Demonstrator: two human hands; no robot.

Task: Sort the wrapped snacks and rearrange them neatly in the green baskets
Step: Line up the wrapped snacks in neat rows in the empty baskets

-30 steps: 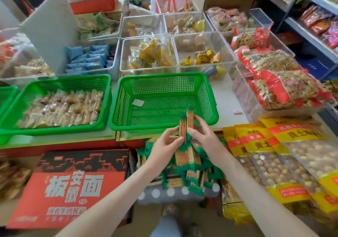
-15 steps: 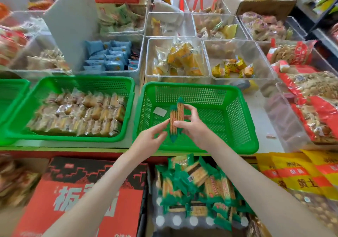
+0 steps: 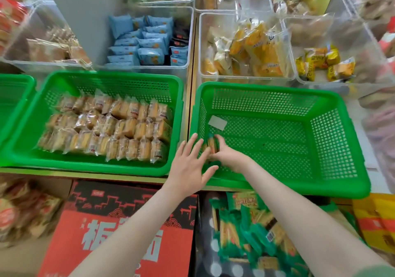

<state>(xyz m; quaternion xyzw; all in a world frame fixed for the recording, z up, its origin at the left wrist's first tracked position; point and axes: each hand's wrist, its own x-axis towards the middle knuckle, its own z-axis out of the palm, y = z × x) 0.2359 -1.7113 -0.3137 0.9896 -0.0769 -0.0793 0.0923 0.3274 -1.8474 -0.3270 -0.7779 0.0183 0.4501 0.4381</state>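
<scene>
From the head camera, the right hand (image 3: 227, 156) is reaching into the right basket (image 3: 277, 89) and is gripping a small bundle of snack sticks (image 3: 210, 146) in green wrappers, its fingers curling round them. The bundle is sitting low in the basket's seven-o'clock corner, close against the left wall. Its long axis is running roughly from six to twelve o'clock, with the far ends pointing away from the person, though blur is hiding the finer detail. The left hand (image 3: 190, 165) is hovering just beside the bundle at its nine o'clock, over the basket's left rim, with fingers straight and spread and nothing in its grasp. A white slip (image 3: 217, 123) is lying on the basket floor at twelve o'clock from the bundle. At nine o'clock, the left basket (image 3: 106, 78) is holding rows of wrapped cakes (image 3: 106, 127). At six o'clock, below the table edge, a pile of green packets (image 3: 252, 236) is lying loose beside a red box (image 3: 119, 234). At twelve o'clock, clear bins are holding blue packets (image 3: 145, 41) and yellow packets (image 3: 254, 48).
</scene>
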